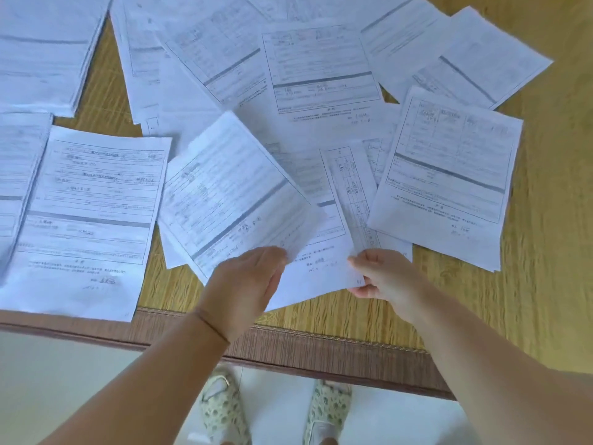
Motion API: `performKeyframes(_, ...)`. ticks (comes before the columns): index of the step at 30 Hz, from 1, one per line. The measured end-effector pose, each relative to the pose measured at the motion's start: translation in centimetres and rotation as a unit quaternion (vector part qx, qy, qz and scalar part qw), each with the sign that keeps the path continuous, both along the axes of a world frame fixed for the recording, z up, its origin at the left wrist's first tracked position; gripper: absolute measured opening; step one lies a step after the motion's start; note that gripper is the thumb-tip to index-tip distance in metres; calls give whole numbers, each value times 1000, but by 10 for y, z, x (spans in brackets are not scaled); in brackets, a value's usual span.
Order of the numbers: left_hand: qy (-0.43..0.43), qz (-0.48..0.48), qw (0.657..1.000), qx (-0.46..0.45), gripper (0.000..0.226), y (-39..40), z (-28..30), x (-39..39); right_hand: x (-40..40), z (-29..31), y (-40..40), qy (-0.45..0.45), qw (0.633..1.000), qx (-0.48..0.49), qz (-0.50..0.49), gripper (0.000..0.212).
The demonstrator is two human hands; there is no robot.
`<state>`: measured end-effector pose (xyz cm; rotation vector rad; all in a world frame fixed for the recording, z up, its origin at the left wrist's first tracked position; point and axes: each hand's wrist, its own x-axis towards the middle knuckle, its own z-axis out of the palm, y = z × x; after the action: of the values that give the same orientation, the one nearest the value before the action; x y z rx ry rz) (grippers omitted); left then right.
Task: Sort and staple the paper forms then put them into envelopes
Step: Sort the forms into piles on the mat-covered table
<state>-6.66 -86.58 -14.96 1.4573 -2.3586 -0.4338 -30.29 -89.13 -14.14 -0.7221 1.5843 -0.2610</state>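
Sorting goes best one sheet at a time: left hand (247,277) pinches the tilted form (231,194), lifted just beside the right hand (382,277), whose fingers pinch the underlying form (321,271) on the bench (353,319).

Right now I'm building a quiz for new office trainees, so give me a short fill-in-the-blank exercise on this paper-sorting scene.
1. The left hand holds a tilted form by its ____ edge.
2. The right hand pinches a sheet by its bottom right ____.
3. The forms lie spread over a ____ mat.
4. A thin band circles the ____ wrist.

Missing words: bottom; corner; woven; left
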Motion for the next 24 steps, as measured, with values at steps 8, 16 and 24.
performKeyframes(8, -11, -91, 995, 27, 82, 16, -30, -14, -8, -9, 2, -10, 999, 28, 9, 21)
performKeyframes(16, 52, -20, 998, 29, 26, 7, -22, -25, -6, -6, 11, -23, 999, 16, -19, 16)
performKeyframes(24, 67, 82, 991, 80, 19, 18, -23, -31, 7, 6, 14, -133, 982, -26, -129, 32)
